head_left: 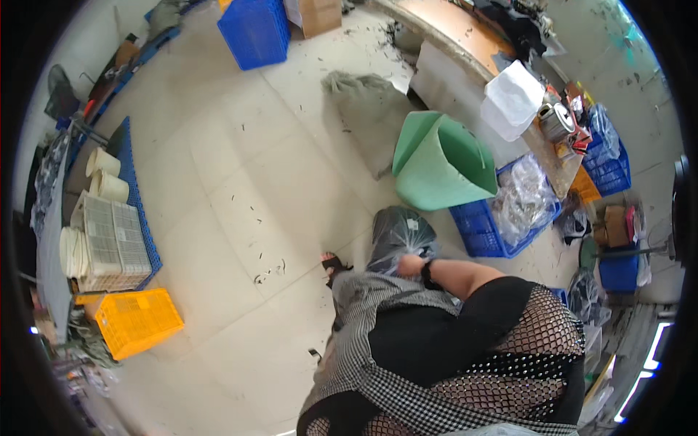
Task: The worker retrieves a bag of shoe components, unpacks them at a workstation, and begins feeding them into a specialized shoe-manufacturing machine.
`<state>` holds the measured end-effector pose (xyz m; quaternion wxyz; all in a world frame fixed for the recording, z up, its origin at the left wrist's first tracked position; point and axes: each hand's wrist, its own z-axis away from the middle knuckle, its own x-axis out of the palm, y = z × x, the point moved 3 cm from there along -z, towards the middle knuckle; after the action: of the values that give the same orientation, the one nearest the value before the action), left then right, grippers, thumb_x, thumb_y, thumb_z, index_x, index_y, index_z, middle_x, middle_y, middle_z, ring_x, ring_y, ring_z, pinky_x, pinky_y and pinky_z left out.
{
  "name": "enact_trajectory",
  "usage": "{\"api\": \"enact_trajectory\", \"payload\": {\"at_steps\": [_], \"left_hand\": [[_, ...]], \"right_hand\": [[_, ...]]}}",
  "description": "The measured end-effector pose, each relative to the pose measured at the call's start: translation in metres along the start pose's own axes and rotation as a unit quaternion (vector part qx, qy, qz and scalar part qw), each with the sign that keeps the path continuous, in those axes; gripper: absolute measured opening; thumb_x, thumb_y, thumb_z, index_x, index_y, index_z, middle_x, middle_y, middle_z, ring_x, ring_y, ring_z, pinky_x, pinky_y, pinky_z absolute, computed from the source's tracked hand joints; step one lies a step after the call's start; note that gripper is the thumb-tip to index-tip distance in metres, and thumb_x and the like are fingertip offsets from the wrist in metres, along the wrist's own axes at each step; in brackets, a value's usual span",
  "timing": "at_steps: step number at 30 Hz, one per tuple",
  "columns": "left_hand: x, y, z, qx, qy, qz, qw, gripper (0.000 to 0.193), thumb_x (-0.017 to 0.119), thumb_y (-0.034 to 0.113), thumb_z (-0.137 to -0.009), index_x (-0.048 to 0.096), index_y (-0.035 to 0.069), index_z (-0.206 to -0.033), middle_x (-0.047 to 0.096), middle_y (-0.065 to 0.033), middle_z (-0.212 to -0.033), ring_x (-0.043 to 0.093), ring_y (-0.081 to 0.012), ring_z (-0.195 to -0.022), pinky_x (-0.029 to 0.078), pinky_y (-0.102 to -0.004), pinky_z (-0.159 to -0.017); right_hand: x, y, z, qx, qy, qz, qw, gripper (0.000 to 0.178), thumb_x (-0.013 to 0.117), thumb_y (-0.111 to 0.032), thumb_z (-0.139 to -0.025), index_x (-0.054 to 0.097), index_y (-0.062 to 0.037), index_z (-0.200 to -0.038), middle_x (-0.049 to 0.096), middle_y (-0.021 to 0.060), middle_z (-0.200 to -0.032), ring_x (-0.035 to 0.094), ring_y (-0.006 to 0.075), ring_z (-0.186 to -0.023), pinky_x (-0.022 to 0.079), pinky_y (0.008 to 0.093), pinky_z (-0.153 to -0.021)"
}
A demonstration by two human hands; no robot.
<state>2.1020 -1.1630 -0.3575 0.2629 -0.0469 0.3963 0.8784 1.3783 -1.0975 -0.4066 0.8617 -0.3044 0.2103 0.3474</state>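
A clear plastic bag with dark contents stands on the floor in front of me. At its gathered top is my right hand, fingers closed on the plastic, a black band round the wrist. My left hand is out of sight, its side hidden by my body and checked apron. Just beyond the bag is a green plastic bin, tilted with its mouth to the right. To the right of the bag stands a blue crate filled with clear plastic bags.
A grey-green sack lies behind the bin, beside a workbench. Another blue crate stands far off. At the left are an orange crate and a pale crate. Dark scraps litter the tiled floor.
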Motion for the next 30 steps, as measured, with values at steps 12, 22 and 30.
{"api": "enact_trajectory", "payload": {"at_steps": [12,22,30], "left_hand": [[0.131,0.641,-0.183,0.256,-0.051,-0.134,0.956,0.015,0.054,0.01,-0.089,0.055,-0.002,-0.098,0.059,-0.0071,-0.091,0.056,-0.0121,-0.084,0.044,-0.0244,-0.08],[0.336,1.032,-0.199,0.571,-0.563,0.068,0.593,0.008,0.059,0.002,-0.072,0.052,0.004,-0.075,0.062,-0.0105,-0.075,0.06,-0.0224,-0.073,0.048,-0.0375,-0.07],[0.47,1.19,-0.213,0.405,-0.825,0.126,0.375,0.025,0.056,0.025,-0.086,0.059,0.039,-0.106,0.061,-0.004,-0.077,0.055,-0.0155,-0.066,0.047,-0.0327,-0.07]], "right_hand": [[-0.246,-0.101,-0.079,-0.012,0.244,-0.295,0.923,0.019,0.057,-0.021,-0.073,0.067,-0.0081,-0.083,0.065,0.0141,-0.078,0.062,0.0323,-0.075,0.05,0.0396,-0.07],[-0.228,-0.057,-0.108,0.289,0.325,-0.39,0.812,0.022,0.059,-0.022,-0.071,0.066,-0.0035,-0.079,0.065,0.016,-0.078,0.063,0.0326,-0.075,0.051,0.039,-0.071],[-0.24,-0.131,-0.138,0.421,0.26,-0.64,0.587,0.027,0.056,-0.023,-0.078,0.066,-0.0002,-0.088,0.067,0.0144,-0.079,0.065,0.0231,-0.076,0.049,0.034,-0.072]]}}
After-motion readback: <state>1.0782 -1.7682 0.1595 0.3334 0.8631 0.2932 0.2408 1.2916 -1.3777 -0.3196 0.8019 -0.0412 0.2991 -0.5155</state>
